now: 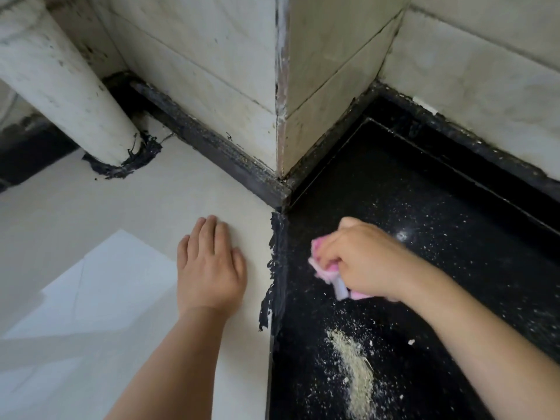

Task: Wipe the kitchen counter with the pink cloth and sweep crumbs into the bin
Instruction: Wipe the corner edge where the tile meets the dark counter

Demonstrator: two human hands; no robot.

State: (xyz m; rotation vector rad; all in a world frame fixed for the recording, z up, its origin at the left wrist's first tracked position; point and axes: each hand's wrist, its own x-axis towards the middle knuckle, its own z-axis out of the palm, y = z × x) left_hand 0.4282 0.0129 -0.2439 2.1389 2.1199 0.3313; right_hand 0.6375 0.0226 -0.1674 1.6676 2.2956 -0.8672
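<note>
My right hand [363,259] is closed on a bunched pink cloth [325,269], pressing it onto the black speckled counter [424,207]. The cloth pokes out below and to the left of my fingers. A pale streak of crumbs [354,371] lies on the black counter nearer to me, with fine specks scattered around it. My left hand [209,265] lies flat, palm down, fingers together, on the cream counter surface [121,207] just left of the black seam. No bin is in view.
A tiled wall corner [280,86] juts out behind the counters. A thick white pipe [60,77] enters the cream surface at the back left, ringed with black sealant. Rough black sealant [277,268] runs along the join between the two surfaces.
</note>
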